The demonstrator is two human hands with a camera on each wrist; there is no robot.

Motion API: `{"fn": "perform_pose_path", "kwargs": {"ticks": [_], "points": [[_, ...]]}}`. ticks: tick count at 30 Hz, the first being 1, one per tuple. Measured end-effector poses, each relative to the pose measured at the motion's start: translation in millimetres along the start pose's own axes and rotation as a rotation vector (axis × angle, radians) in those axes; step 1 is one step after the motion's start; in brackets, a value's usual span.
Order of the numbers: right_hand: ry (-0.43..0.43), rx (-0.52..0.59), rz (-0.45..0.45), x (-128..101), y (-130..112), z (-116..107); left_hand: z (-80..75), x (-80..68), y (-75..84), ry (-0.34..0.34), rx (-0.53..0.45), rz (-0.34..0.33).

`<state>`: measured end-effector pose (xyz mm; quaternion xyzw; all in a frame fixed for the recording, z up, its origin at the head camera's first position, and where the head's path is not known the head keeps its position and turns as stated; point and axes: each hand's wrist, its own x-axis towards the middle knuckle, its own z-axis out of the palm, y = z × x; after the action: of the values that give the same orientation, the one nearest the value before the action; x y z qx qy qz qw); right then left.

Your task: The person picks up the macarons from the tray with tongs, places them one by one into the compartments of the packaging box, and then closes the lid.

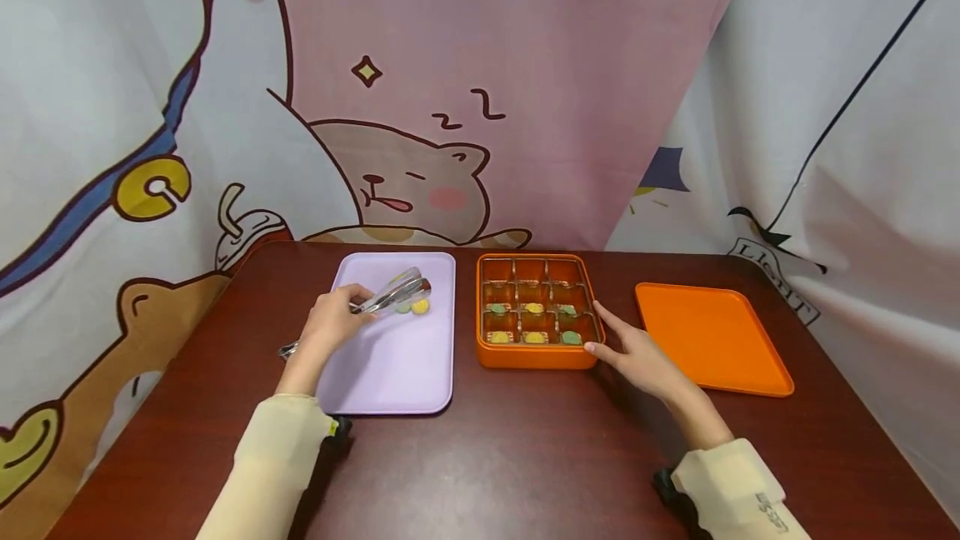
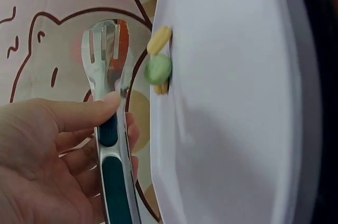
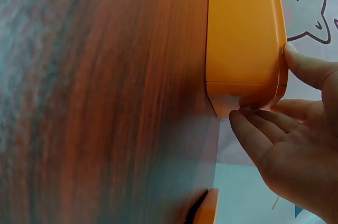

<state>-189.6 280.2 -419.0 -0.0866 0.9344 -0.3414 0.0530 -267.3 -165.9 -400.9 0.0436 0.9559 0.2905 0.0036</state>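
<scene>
left hand (image 1: pixel 330 325): curled round tongs (image 1: pixel 382 298), thumb on top of the handle, fingers beneath
tongs: metal, dark grip inserts; tips over lilac tray (image 1: pixel 390 365), just above the candies (image 1: pixel 415 306); jaws look nearly closed
candies: small yellow and green pieces at tray's far end, touching each other
handling: likely light, rounded, prone to slip or roll from smooth metal; best pinched across the middle, gently
right hand (image 1: pixel 637 352): fingers straight, resting against near right corner of orange box (image 1: pixel 536 357), holding nothing
orange box: nine compartments, candies in middle and near rows; on counter (image 1: pixel 525 457)
orange lid (image 1: pixel 712 340): flat, right of box
</scene>
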Motion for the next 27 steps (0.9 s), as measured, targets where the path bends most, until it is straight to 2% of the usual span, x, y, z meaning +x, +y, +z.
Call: {"fn": "perform_pose_path", "kwargs": {"ticks": [7, 11, 17, 27], "points": [[0.006, 0.012, -0.020, -1, -1, 0, -8.0, -3.9, -11.2, 0.018, 0.096, -0.028], [0.008, 0.000, -0.028, -1, -1, -1, -6.9, -2.1, -13.7, -0.015, 0.141, -0.047], [-0.001, -0.001, -0.017, -1, -1, 0, -2.1, -4.0, -20.8, -0.075, 0.131, -0.089], [-0.006, -0.006, -0.005, 0, 0, 1, -1.9, -6.5, -25.3, -0.083, 0.107, -0.073]]}}
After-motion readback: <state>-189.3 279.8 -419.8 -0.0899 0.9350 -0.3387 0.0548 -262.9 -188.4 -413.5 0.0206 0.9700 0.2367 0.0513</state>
